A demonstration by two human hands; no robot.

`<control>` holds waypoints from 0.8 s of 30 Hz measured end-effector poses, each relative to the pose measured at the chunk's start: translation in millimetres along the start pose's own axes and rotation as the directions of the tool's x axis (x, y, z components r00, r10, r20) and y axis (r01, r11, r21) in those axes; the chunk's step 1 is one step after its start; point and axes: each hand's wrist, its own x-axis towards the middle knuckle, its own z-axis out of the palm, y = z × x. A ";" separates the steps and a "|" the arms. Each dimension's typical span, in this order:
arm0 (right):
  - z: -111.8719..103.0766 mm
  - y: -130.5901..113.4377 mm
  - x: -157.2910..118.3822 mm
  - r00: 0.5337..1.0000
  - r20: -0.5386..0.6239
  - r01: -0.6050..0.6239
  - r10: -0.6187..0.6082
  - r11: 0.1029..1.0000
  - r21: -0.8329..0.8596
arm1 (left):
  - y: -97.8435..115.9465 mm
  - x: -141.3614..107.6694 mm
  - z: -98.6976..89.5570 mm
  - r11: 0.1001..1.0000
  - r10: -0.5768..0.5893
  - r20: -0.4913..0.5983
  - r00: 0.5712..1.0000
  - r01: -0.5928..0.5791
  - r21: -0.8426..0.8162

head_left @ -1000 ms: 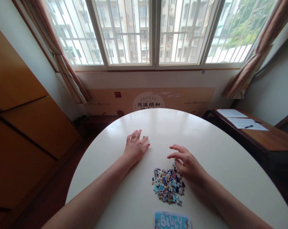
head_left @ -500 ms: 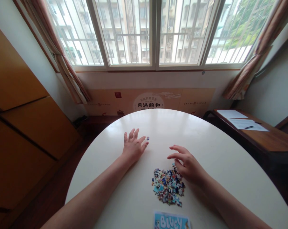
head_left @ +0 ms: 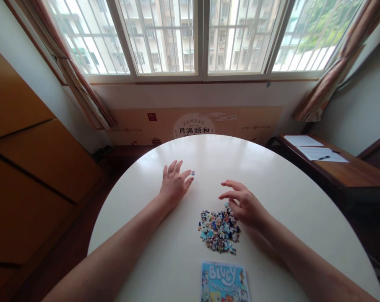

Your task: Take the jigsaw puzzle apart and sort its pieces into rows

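Now, in the head view, the whole scene is sitting higher in the frame than half a second earlier, and more of the card [head_left: 224, 279] is showing at the bottom centre, with a second line of lettering coming in under "BLUEY". The left hand [head_left: 173, 183], left of centre, is spreading its fingers apart over the table [head_left: 165, 268]. Its index fingertip is lying right beside a lone piece [head_left: 193, 173]; a second earlier the hand was reaching farther over and partly covering that piece, which is now showing more fully. Whether fingertip and piece are touching, I cannot tell. The right hand [head_left: 248, 206], right of centre, is keeping the same pose as before, its upper fingers apart and slightly bent, at the upper right edge of the pile [head_left: 219, 231] of pieces. The hand is hiding some of that edge, and its lower fingers are curling out of sight, so contact there is unclear.

The pile is lying in the lower centre, just above the card, its pieces overlapping too densely for their pictures to be made out. The frame is cutting off the card's lower edge, both forearms and the top of the window [head_left: 165, 37]. On the desk [head_left: 366, 170] at right, the writing on the papers [head_left: 331, 154] is staying unreadable.
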 end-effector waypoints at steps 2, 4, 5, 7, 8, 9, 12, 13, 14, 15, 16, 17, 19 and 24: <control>-3.5 -4.0 -0.5 0.998 0.042 0.041 -0.041 0.999 0.001 | 1.8 -1.5 -7.4 0.986 0.123 -0.018 0.992 -0.124 -0.114; -6.3 -8.0 -1.3 0.992 0.096 0.087 -0.087 0.996 0.010 | 6.3 -5.0 -15.4 0.921 0.304 0.021 0.952 -0.288 -0.264; -7.2 -9.6 -1.6 0.987 0.121 0.106 -0.107 0.994 0.014 | 9.5 -7.4 -19.0 0.873 0.391 0.049 0.919 -0.353 -0.337; -8.1 -11.6 -1.8 0.980 0.153 0.123 -0.123 0.992 0.011 | 17.4 -12.4 -24.9 0.792 0.505 0.096 0.858 -0.416 -0.447; -8.3 -11.7 -1.6 0.980 0.156 0.122 -0.121 0.993 0.004 | 21.4 -14.6 -27.0 0.769 0.530 0.112 0.840 -0.421 -0.482; -8.3 -11.1 -1.4 0.982 0.150 0.116 -0.114 0.993 -0.006 | 25.3 -16.4 -28.7 0.754 0.542 0.124 0.831 -0.417 -0.507; -8.1 -6.9 -0.6 0.993 0.084 0.087 -0.085 0.996 -0.027 | 34.0 -19.3 -31.6 0.731 0.568 0.157 0.807 -0.408 -0.548; -8.0 -5.2 -0.4 0.996 0.056 0.078 -0.076 0.997 -0.028 | 35.7 -19.7 -31.9 0.725 0.579 0.169 0.798 -0.407 -0.556; -7.9 -3.6 -0.3 0.997 0.030 0.070 -0.069 0.997 -0.028 | 36.9 -20.0 -32.0 0.720 0.587 0.181 0.789 -0.407 -0.562; -7.8 -2.4 -0.3 0.998 0.011 0.065 -0.064 0.998 -0.026 | 37.6 -20.2 -31.8 0.716 0.594 0.193 0.781 -0.405 -0.568; -7.7 -1.4 -0.4 0.998 -0.002 0.061 -0.062 0.998 -0.026 | 38.0 -20.3 -31.2 0.712 0.598 0.201 0.776 -0.400 -0.577; -7.5 -0.9 -0.4 0.998 -0.009 0.062 -0.062 0.998 -0.026 | 38.0 -20.4 -30.3 0.708 0.600 0.206 0.773 -0.393 -0.586; -7.0 -0.6 -0.1 0.997 -0.014 0.069 -0.069 0.997 -0.025 | 37.5 -19.9 -27.4 0.696 0.606 0.209 0.768 -0.384 -0.608; -6.7 -0.7 0.9 0.996 -0.026 0.081 -0.082 0.997 -0.019 | 34.9 -16.3 -17.1 0.651 0.623 0.209 0.753 -0.352 -0.672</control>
